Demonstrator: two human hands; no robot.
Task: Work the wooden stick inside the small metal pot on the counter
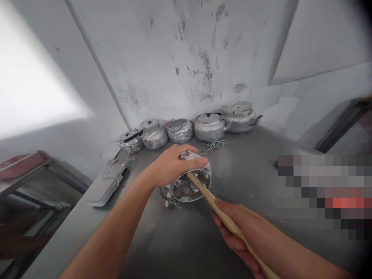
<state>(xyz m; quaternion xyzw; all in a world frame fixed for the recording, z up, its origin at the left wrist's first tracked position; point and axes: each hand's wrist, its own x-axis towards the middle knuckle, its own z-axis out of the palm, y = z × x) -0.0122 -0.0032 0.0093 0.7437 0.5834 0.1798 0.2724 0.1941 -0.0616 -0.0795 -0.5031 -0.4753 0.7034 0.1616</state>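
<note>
A small dented metal pot (186, 190) lies tipped on the table with its round mouth facing me. My left hand (171, 164) grips it from above and the left, thumb lying along the upper rim. In my right hand (236, 224) is a wooden stick (209, 195), held with the fingers wrapped round it. The stick's far end reaches inside the pot near the upper wall; its tip is hard to make out. A green-and-white cord (168, 197) hangs at the pot's left side, partly hidden behind it.
Along the wall stand dented metal pots (154, 135) and two spouted kettles (209, 130). A patterned cord (215, 145) lies loose before them. At the grey table's (232, 174) left edge rests a flat pale device (109, 188) with a white cable. A red tray (24, 164) sits further left.
</note>
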